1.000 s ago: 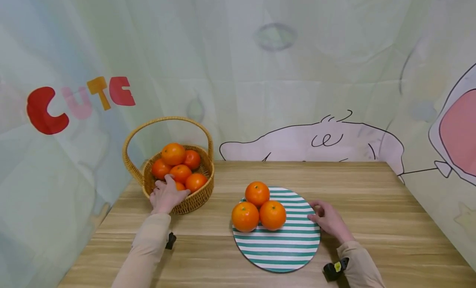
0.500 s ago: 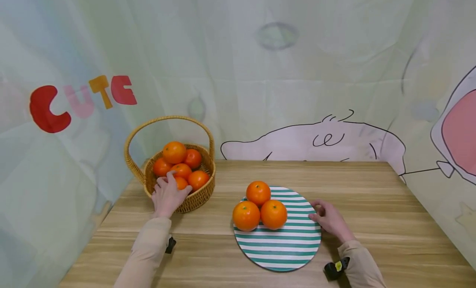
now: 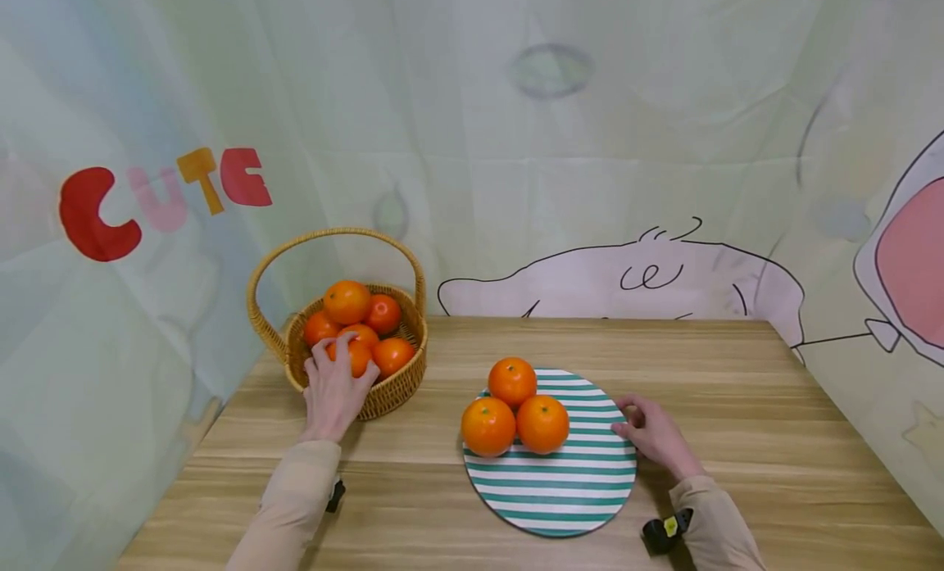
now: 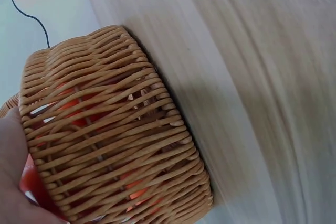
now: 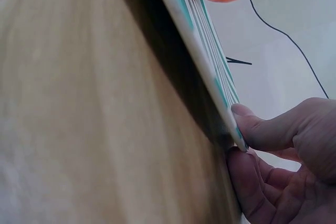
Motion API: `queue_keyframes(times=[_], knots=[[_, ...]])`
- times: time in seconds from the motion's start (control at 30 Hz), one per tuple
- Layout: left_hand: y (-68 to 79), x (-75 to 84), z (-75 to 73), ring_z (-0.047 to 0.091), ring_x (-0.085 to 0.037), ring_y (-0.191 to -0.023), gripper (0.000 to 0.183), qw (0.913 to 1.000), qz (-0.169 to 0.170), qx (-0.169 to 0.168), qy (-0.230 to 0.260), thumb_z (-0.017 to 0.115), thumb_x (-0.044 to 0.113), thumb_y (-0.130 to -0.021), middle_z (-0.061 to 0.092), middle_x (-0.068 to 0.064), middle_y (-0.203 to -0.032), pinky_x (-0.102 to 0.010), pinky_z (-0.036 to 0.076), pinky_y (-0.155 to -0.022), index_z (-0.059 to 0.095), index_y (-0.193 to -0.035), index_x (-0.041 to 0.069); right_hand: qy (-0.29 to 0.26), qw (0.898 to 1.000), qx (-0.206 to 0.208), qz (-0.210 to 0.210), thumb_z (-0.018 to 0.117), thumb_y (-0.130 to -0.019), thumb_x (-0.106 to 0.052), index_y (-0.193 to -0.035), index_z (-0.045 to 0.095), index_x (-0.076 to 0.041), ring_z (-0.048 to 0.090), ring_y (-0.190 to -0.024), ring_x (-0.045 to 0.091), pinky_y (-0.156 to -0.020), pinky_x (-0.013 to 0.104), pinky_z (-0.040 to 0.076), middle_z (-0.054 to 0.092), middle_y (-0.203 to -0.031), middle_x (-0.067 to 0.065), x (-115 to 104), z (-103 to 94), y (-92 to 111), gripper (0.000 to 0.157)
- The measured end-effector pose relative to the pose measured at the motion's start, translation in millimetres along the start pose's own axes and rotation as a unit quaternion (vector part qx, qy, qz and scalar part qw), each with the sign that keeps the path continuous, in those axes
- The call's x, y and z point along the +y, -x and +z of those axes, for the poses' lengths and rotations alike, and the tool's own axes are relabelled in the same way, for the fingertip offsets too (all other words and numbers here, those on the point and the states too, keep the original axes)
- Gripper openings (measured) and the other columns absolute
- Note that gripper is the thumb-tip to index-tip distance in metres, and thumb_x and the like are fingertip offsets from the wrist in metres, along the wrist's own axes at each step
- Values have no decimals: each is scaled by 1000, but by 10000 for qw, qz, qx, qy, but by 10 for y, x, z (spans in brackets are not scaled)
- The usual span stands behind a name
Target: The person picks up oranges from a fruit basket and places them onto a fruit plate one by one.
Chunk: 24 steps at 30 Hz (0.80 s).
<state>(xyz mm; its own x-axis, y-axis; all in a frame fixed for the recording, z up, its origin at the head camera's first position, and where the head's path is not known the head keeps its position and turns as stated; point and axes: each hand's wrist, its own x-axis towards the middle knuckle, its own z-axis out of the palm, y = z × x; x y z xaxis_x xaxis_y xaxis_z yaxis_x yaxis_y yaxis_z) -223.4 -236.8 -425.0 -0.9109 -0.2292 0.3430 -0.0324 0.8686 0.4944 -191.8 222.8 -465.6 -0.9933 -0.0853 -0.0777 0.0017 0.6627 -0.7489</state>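
Observation:
In the head view my left hand reaches over the near rim of a wicker basket. Its fingers and thumb curl round an orange at the front of the pile. The left wrist view shows mostly the woven basket side, with part of that hand at the left edge. My right hand pinches the right rim of a round green-and-white striped board. In the right wrist view the thumb lies on its top and a finger underneath. Three oranges sit grouped on the board's left part.
Several more oranges fill the basket, whose tall arched handle rises over them. Both stand on a wood-grain table. A printed curtain hangs behind its back edge and along the sides.
The left fingers have bent closer round the front orange, which now shows more and sits slightly higher among the others. The right hand keeps its place at the board's rim.

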Motion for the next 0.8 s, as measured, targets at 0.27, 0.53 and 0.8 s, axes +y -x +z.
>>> queue_keyframes(times=[0.27,0.53,0.8], knots=[[28,29,2,42,-51,-123,43,9972,355,449,486,60,27,-95,34,-28,-146,-69,47,-85,53,-137,18,13,9999,28,-106,69,-92,-8,-122,59,5,48,-64,17,-54,27,45,51,-78,7,17,-9,-11,34],[59,185,-49,47,-44,-125,38,9814,354,395,1843,60,21,-97,36,-25,-145,-62,40,-103,59,-134,15,39,10000,15,-36,68,-92,-7,-124,60,3,48,-65,17,-53,26,44,51,-79,7,4,-4,5,34],[139,392,-109,46,-41,-126,40,9630,-25,326,2675,62,21,-96,42,-24,-144,-54,36,-106,55,-135,14,47,10000,64,42,68,-92,-6,-124,60,2,49,-65,17,-53,26,45,52,-79,7,25,12,-11,34]])
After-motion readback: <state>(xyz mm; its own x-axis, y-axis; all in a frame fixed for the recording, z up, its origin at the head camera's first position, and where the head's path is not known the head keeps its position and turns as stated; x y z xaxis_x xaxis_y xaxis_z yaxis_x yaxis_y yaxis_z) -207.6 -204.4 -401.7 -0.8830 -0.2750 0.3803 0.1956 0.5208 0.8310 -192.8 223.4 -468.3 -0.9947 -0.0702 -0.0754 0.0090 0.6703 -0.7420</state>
